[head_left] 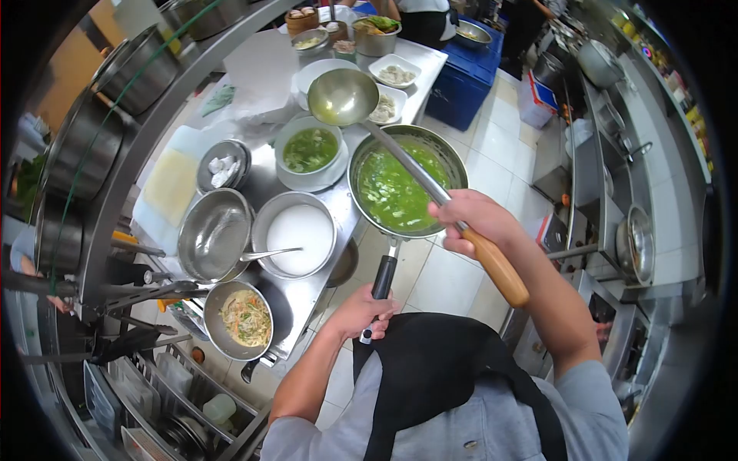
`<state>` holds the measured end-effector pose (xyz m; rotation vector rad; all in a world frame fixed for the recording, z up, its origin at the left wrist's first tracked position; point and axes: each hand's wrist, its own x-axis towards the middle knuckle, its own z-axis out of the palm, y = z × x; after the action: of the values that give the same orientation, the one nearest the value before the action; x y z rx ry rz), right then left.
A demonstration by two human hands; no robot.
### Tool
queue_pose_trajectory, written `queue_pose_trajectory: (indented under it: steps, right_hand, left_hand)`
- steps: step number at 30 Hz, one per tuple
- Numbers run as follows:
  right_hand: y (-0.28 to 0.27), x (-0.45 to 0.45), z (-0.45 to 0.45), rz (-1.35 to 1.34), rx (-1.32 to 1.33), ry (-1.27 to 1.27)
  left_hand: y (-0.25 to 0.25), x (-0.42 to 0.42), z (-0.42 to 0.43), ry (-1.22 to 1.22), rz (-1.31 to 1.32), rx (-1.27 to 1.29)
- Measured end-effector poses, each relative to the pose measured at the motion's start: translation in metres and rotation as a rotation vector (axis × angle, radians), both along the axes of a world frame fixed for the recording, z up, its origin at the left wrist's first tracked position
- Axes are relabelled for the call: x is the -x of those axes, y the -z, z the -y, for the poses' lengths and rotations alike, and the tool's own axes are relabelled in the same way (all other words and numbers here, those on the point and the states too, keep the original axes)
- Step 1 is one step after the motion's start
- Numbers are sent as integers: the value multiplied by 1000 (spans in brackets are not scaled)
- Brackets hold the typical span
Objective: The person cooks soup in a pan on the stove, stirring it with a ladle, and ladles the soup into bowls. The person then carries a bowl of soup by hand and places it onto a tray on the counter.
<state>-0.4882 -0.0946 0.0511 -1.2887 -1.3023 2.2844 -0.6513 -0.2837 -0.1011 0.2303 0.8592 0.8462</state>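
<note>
Left hand (361, 313) wrapped firmly round black handle (384, 275) of pan (354, 184); pan juts out beyond fist, off table's edge, over floor. Right hand (478, 223), at pan's near right rim, closed round ladle (415, 170) where steel shaft meets wooden grip (494, 267). Pot (259, 223) with white contents left of pan, on steel table (298, 298). Shaft slants across pan, above green soup (384, 192). White bowl (280, 150) left of pan, on plate (329, 177). Ladle's scoop (344, 97) beyond pan's far left rim. White dishes (416, 71) past pan.
</note>
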Motion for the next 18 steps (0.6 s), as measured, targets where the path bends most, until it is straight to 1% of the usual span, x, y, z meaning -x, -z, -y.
queue_pose_trajectory:
  steps: [1, 3, 4, 5, 7, 8, 9, 11, 12, 16, 18]
  right_hand:
    - [-3, -15, 1, 10, 5, 23]
    - [-8, -50, 7, 83, -142, -75]
    - [-19, -62, 13, 289, -242, -94]
    - [-20, -76, 17, 308, -236, -69]
    - [-20, -105, 26, 632, -551, -139]
    - [-23, -115, 30, 721, -625, -168]
    - [-20, -127, 32, 732, -616, -154]
    - [-8, -147, 35, 829, -849, -192]
    - [-7, -152, 36, 871, -819, -206]
    - [12, -169, 39, 865, -820, -172]
    - [37, -181, 34, 914, -993, -228]
  left_hand:
    - [2, 0, -1, 7, -11, 2]
    - [3, -1, 0, 3, -31, -5]
    - [4, -2, 0, 18, -46, -14]
    - [5, -2, -1, 28, -63, -26]
    - [7, -5, -2, 33, -50, -33]
    - [7, -6, -4, 42, -55, -37]
    - [7, -7, -5, 50, -61, -40]
    - [8, -10, -7, 67, -68, -45]
    - [9, -11, -8, 68, -80, -51]
    - [12, -18, -13, 90, -64, -56]
    - [9, -22, -17, 105, -70, -37]
